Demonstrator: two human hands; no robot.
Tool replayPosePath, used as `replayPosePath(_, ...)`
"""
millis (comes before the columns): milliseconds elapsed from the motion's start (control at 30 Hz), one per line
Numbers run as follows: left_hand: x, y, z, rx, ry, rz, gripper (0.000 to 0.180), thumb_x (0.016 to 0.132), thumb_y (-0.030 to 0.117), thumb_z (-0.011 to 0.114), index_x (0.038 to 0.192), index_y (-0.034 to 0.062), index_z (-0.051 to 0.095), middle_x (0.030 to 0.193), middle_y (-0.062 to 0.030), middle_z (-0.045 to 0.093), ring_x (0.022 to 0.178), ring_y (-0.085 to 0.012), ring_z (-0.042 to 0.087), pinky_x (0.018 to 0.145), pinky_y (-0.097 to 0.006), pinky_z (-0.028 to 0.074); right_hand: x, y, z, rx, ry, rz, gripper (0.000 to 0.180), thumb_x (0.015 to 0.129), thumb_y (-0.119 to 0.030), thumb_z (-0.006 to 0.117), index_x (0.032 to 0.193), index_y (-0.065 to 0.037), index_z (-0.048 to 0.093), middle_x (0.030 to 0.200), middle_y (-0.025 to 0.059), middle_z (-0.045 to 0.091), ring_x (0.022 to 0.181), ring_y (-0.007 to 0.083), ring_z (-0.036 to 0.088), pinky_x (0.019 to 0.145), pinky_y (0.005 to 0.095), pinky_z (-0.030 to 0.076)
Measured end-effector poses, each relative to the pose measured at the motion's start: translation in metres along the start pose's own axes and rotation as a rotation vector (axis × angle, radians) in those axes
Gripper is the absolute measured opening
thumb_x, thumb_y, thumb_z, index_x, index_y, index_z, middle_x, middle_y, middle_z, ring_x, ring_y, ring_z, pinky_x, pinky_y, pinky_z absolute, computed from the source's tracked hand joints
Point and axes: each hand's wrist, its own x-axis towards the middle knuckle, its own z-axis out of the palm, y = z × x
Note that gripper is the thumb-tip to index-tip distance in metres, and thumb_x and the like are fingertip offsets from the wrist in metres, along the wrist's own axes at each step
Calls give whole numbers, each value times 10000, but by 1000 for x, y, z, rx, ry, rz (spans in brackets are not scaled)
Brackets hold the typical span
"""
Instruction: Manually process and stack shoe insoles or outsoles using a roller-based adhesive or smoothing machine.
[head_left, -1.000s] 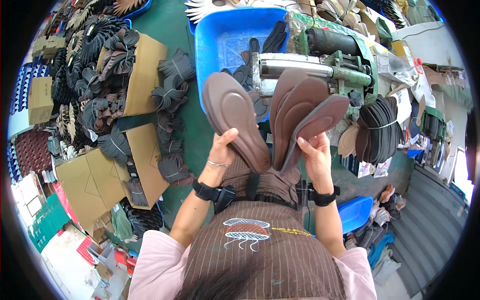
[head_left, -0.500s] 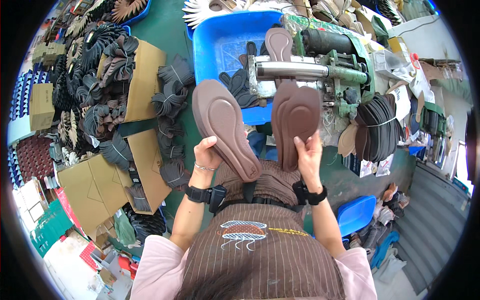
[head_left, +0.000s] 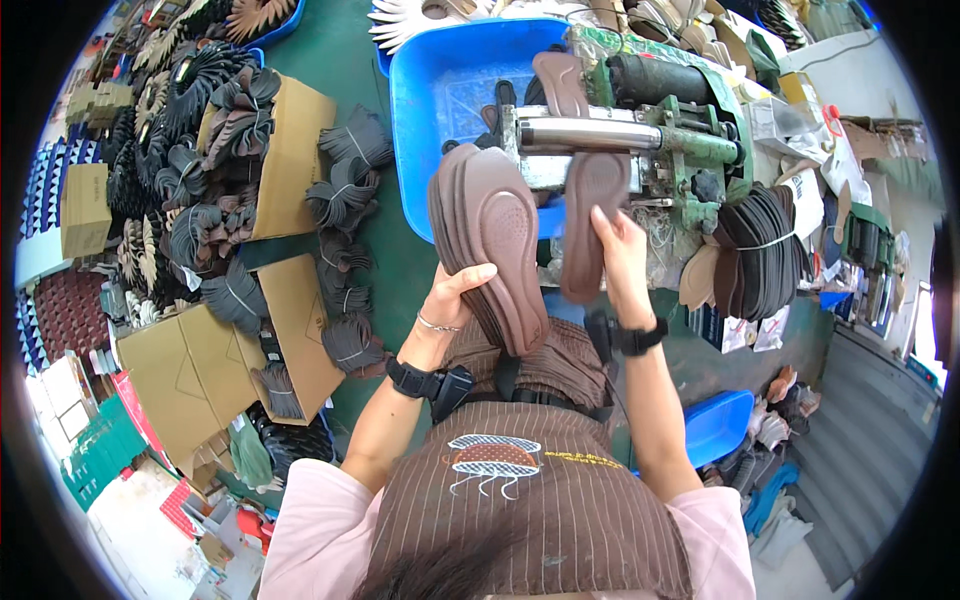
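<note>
Left hand [head_left: 455,298] grips a fanned stack [head_left: 500,240] of brown insoles, thumb uppermost; right hand [head_left: 624,255] pinches a single insole [head_left: 588,245], its far end near the roller [head_left: 580,133], contact uncertain. Good handling would hold it flat and straight, fingertips well back from the roller. Sideways room between insole and stack is narrow; the tub's rim [head_left: 398,130] passes behind the stack.
</note>
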Motion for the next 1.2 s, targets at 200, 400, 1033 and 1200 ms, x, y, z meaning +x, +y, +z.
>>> replayPosePath(200, 12, -4, 14, 248, 104, 137, 436, 771, 42, 716, 1179, -13, 572, 1060, -77, 648, 941, -166, 627, 845, -304, 507, -57, -14, 59, 146, -379, 4, 399, 902, -117, 645, 1227, 45, 479, 1193, 137, 587, 1087, 161, 550, 957, 300, 434)
replayPosePath(400, 17, -12, 33, 360, 257, 291, 373, 783, -23, 728, 1129, -8, 589, 1056, -74, 655, 922, -141, 628, 834, -276, 511, -61, -19, 66, -100, -57, -156, 369, 838, -8, 673, 1171, 26, 519, 1135, 115, 631, 1040, 147, 571, 921, 292, 458)
replayPosePath(1033, 18, 29, -1, -103, 39, 51, 717, 830, 285, 568, 1405, -51, 303, 1337, -277, 465, 1147, -328, 538, 972, -502, 459, -51, 31, -19, 151, 156, -43, 194, 801, 35, 703, 993, 13, 682, 965, 42, 694, 851, 99, 620, 786, 240, 479)
replayPosePath(1200, 19, 25, 4, -116, 89, -10, 679, 855, 269, 543, 1385, -83, 308, 1308, -296, 474, 1169, -386, 525, 1015, -543, 413, -10, -7, -1, 310, 126, -177, 149, 775, 14, 730, 922, 22, 707, 910, 23, 701, 791, 72, 598, 734, 227, 469)
